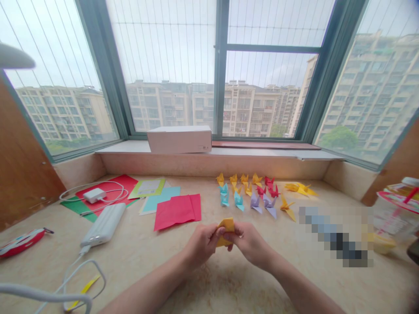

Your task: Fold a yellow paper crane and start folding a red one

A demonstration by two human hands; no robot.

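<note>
yellow paper (pixel 225 230) | creased, folded | pinched between both hands | marble-look table (pixel 229 279)

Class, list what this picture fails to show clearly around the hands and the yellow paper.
Head view, yellow folded paper: partly covered by the left hand and right hand, shape unclear.
Head view, pixelated grey patch: blurs whatever lies there.
Head view, clear plastic container: cut by the right edge.
Head view, white cardboard box: label print too small.

Marble counter (pixel 209 283), paper cranes (pixel 252 192), coloured sheets (pixel 176 210), power bank (pixel 104 224)
</note>
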